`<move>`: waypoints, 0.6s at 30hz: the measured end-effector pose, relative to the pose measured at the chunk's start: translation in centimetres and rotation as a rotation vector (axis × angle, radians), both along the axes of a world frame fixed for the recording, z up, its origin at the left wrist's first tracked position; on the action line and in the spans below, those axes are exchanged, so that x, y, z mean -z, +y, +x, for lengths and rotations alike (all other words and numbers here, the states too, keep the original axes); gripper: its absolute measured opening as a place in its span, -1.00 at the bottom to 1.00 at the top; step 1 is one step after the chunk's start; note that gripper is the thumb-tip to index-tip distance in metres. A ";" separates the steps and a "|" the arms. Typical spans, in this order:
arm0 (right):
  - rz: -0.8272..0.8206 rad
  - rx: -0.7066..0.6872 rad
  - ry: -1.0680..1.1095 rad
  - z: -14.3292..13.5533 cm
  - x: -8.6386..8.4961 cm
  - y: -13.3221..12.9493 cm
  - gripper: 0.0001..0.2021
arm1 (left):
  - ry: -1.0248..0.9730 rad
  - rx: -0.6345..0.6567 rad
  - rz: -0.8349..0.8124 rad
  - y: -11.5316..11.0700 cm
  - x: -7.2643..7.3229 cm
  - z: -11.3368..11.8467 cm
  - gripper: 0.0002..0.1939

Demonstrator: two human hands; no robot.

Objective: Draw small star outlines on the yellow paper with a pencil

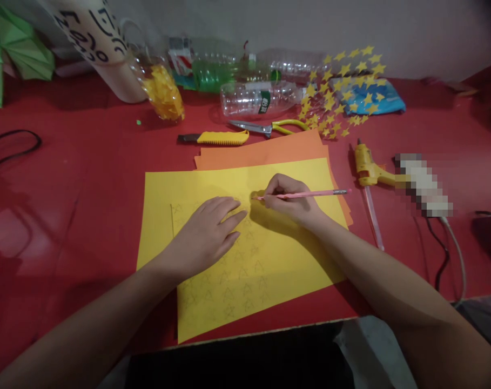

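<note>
A pink pencil is pinched in my right hand, its tip at the upper middle of a yellow sheet of paper. My left hand lies on the same sheet with its fingers spread, left of the pencil tip. Rows of small pencilled stars cover the lower left part of the yellow paper, some of them hidden under the left hand. Orange sheets stick out from behind the yellow paper at its top and right.
Behind the paper lie a yellow box cutter, scissors and clear plastic bottles. Cut-out yellow stars are grouped at the back right. A yellow glue gun and a power strip are to the right; a tall cup stands back left.
</note>
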State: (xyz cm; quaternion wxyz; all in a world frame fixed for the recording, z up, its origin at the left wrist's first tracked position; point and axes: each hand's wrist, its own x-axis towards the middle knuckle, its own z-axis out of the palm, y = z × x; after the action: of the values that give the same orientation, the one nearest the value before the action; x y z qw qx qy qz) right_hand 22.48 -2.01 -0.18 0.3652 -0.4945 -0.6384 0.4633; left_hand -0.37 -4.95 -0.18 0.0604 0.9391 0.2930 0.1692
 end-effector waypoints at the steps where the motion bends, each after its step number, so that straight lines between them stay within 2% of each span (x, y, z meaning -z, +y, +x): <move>1: 0.004 0.003 -0.003 0.0 0.0 0.0 -0.88 | 0.001 -0.002 -0.006 0.0 0.0 0.0 -0.68; 7: 0.027 0.010 -0.039 -0.1 0.0 -0.1 -0.85 | 0.007 -0.013 -0.047 0.0 0.3 -0.1 -0.68; 18: 0.022 0.066 -0.039 -0.2 0.2 0.1 -0.84 | 0.007 -0.009 -0.015 -0.1 0.2 0.0 -0.68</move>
State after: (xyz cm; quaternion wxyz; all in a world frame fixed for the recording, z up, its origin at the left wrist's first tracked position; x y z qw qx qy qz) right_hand 22.27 -1.96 -0.40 0.3731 -0.5203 -0.6337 0.4342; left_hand -0.37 -5.00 -0.38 0.0658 0.9378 0.2989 0.1639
